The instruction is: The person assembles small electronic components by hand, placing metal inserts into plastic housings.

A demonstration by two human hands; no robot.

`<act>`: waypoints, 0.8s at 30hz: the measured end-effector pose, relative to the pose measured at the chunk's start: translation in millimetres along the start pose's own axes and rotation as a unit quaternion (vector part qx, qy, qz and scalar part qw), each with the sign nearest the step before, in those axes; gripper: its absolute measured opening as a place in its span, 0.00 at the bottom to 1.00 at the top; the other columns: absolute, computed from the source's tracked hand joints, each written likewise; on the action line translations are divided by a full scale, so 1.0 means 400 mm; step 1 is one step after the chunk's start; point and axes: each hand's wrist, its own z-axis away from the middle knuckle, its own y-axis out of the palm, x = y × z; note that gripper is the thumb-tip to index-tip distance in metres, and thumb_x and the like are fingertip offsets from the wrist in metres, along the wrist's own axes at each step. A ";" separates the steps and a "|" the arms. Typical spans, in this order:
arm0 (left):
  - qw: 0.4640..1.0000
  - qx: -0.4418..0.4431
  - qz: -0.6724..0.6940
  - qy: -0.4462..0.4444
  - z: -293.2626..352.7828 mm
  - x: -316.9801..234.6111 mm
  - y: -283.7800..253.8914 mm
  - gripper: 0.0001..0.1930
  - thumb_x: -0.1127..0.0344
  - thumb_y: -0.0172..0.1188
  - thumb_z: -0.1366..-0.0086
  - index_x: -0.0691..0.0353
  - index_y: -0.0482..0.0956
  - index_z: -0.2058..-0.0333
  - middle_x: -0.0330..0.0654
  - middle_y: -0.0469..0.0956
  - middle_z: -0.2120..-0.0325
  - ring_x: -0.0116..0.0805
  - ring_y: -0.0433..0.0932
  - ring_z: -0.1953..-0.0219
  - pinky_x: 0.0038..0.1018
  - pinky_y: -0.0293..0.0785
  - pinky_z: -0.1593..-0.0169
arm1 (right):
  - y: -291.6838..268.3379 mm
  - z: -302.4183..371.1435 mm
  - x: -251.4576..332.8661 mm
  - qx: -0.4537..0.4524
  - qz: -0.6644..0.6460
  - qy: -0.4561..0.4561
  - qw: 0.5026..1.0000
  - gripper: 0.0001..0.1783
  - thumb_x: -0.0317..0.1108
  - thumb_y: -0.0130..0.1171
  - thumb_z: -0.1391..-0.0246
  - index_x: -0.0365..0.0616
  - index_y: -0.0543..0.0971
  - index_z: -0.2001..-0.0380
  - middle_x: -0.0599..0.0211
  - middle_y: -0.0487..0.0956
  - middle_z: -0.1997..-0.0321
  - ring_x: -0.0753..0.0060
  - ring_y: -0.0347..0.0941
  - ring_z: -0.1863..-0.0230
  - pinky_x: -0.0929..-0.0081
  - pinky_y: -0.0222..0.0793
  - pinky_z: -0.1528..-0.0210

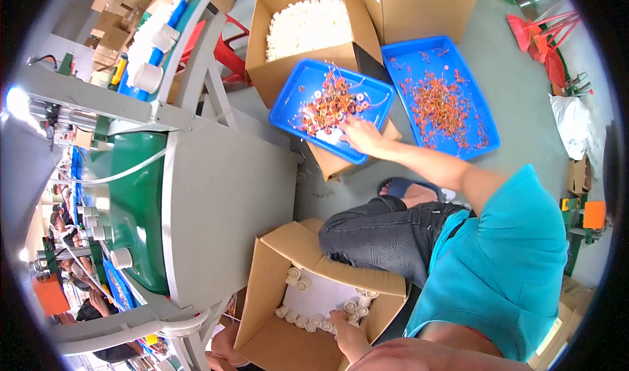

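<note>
My right hand [359, 135] reaches over the rim of a blue plastic tray [288, 107]. Its bent fingertips touch a tangled pile of small red and brown wired parts [327, 105]; what they pinch is too small to make out. White pieces lie at the pile's lower edge. Down inside an open cardboard box [291, 348], my left hand [344, 324] has its fingers closed at a row of white cup-shaped plastic parts [314, 323]. It seems to grip one of them, partly hidden by the fingers. More such parts stand along the edges of a pale sheet [318, 295].
A second blue tray [481, 118] with wired parts lies on the floor. A large carton [262, 76] full of white pieces stands behind the first tray, which rests on a cardboard box [334, 164]. At left is a machine with a green belt [141, 207]. Red brooms [544, 43] lean far right.
</note>
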 end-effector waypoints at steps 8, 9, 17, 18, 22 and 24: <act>0.999 0.034 -0.022 0.031 0.044 0.170 -0.101 0.29 0.55 0.60 0.41 0.62 0.66 0.44 0.52 0.71 0.48 0.57 0.60 0.39 0.47 0.67 0.44 | -0.109 -0.048 0.063 -0.040 0.001 -0.011 0.999 0.10 0.24 0.54 0.57 0.33 0.77 0.68 0.48 0.76 0.64 0.43 0.78 0.68 0.50 0.75 0.68; 0.999 0.026 -0.032 0.033 0.044 0.183 -0.097 0.29 0.55 0.60 0.41 0.62 0.66 0.44 0.52 0.71 0.48 0.57 0.60 0.39 0.47 0.67 0.44 | -0.133 -0.056 0.042 -0.049 0.008 -0.003 0.999 0.09 0.24 0.55 0.57 0.33 0.77 0.69 0.49 0.76 0.64 0.43 0.78 0.68 0.50 0.76 0.67; 0.856 -0.298 0.331 0.261 0.412 -0.081 -0.347 0.17 0.66 0.58 0.41 0.61 0.70 0.53 0.46 0.75 0.64 0.36 0.77 0.72 0.24 0.73 0.72 | -0.240 -0.102 0.049 -0.209 -0.145 -0.133 0.958 0.12 0.21 0.54 0.51 0.37 0.81 0.63 0.55 0.75 0.58 0.51 0.78 0.63 0.61 0.77 0.61; 0.831 -0.283 0.400 0.263 0.519 -0.130 -0.350 0.17 0.67 0.57 0.41 0.61 0.69 0.52 0.46 0.76 0.64 0.37 0.77 0.72 0.26 0.74 0.72 | -0.239 -0.106 0.047 -0.234 -0.151 -0.145 0.950 0.12 0.19 0.56 0.50 0.37 0.82 0.62 0.57 0.76 0.59 0.58 0.79 0.64 0.67 0.77 0.61; 0.654 -0.104 0.661 0.352 0.660 -0.132 -0.258 0.18 0.70 0.55 0.41 0.61 0.69 0.51 0.50 0.76 0.57 0.45 0.79 0.63 0.34 0.80 0.62 | -0.257 -0.072 0.118 -0.179 -0.261 -0.068 0.946 0.11 0.20 0.58 0.49 0.36 0.83 0.61 0.57 0.77 0.59 0.65 0.80 0.65 0.74 0.77 0.62; 0.503 -0.064 0.766 0.395 0.780 -0.236 -0.187 0.21 0.71 0.56 0.42 0.60 0.69 0.49 0.55 0.73 0.49 0.51 0.78 0.54 0.41 0.80 0.54 | -0.243 -0.034 0.159 -0.121 -0.377 -0.054 0.916 0.12 0.19 0.58 0.49 0.35 0.83 0.60 0.57 0.77 0.58 0.67 0.81 0.65 0.76 0.78 0.62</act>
